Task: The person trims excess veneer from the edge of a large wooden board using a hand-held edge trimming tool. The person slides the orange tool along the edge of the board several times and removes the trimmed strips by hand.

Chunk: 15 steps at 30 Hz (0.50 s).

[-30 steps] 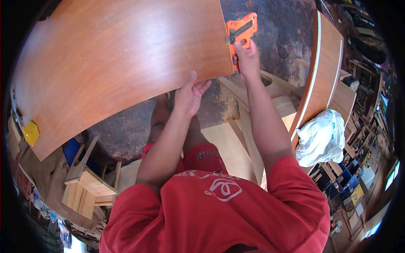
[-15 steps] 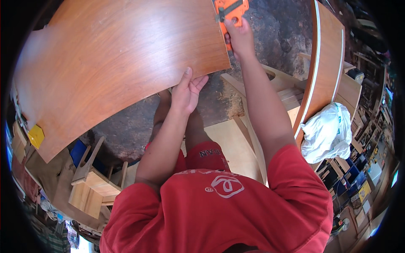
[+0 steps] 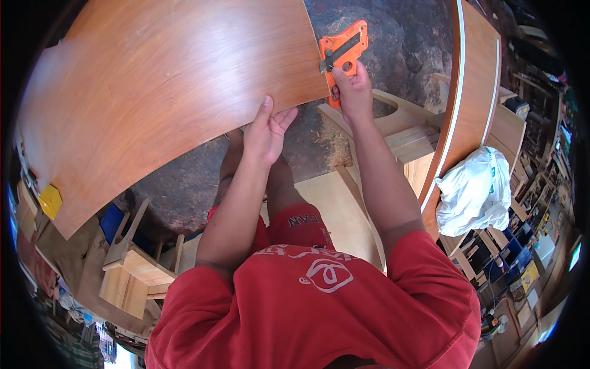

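A large glossy brown wood panel (image 3: pixel 160 74) fills the upper left. My left hand (image 3: pixel 269 132) holds its near edge, thumb at the edge and fingertips beside it, palm partly upturned. My right hand (image 3: pixel 354 92) grips an orange trimming tool (image 3: pixel 350 46) with a dark metal strip, which sits against the panel's right edge near the corner. The fingers of my right hand are partly hidden behind the tool.
Light wooden frames (image 3: pixel 402 123) and a pale board (image 3: pixel 316 203) lie below. An edge-banded brown board (image 3: pixel 467 80) stands at right beside a white plastic bag (image 3: pixel 476 190). A small wooden stool (image 3: pixel 138 273) is lower left, a yellow piece (image 3: pixel 50 200) on the panel's left end.
My right hand and the orange tool rose along the panel's edge, then came back down toward the corner. The panel and my left hand shifted slightly leftward.
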### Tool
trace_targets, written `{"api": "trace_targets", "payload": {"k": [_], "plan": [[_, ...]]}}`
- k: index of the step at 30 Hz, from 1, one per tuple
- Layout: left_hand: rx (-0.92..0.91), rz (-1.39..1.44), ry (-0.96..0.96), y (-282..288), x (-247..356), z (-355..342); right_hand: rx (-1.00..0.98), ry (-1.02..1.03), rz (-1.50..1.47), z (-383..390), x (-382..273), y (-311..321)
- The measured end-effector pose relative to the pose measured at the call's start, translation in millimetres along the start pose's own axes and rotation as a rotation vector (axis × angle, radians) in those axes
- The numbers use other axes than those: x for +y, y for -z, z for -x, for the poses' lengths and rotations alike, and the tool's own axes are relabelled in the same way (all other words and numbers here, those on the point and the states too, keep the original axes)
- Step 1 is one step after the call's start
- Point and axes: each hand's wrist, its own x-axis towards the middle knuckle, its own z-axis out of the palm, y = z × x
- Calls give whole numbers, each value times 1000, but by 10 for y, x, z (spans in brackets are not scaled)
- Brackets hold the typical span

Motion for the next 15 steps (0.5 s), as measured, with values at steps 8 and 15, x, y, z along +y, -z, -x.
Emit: {"api": "trace_targets", "payload": {"k": [8,15], "plan": [[-10,26,13,-13,-8,-1,-22,30,-16,-151,-15,-18],[34,8,-33,-82,16,20,-11,-27,-3,28,18,55]]}}
